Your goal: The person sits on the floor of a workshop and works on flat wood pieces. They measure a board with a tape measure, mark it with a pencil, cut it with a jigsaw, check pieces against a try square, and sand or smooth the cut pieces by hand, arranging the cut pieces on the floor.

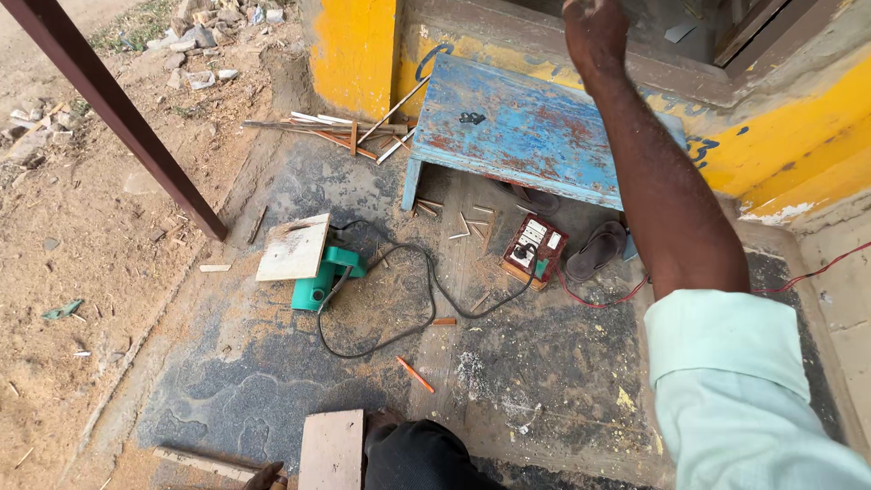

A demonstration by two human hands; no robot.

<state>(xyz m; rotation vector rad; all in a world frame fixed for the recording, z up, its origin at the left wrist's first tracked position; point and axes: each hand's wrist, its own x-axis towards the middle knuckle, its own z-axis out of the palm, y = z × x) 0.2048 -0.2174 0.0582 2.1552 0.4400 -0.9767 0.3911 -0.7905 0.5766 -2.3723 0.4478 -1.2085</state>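
View from the head camera, looking down at a dusty concrete floor (272, 381) strewn with sawdust, bordered on the left by bare earth and at the top by a yellow-painted wall (349, 54). A worn blue bench (526, 136) stands against the wall, with a small dark fitting (471, 118) lying on its top. The right hand (594, 32) is raised over the far edge of the bench, towards the ledge of the wall; its arm, in a pale green sleeve (744, 399), crosses the right side of the view. The fingers are cut off by the top edge, so it cannot be told whether they are apart or together. The left hand is not in view. On the floor lie a light wooden board (295, 247), touching a green power tool (319, 281) whose black cable (426, 304) runs to a red switch box (533, 249) just beside a dark sandal (596, 251). A bundle of thin wooden sticks (336, 127) rests left of the bench, and an orange pencil (415, 374) lies near the floor's centre.
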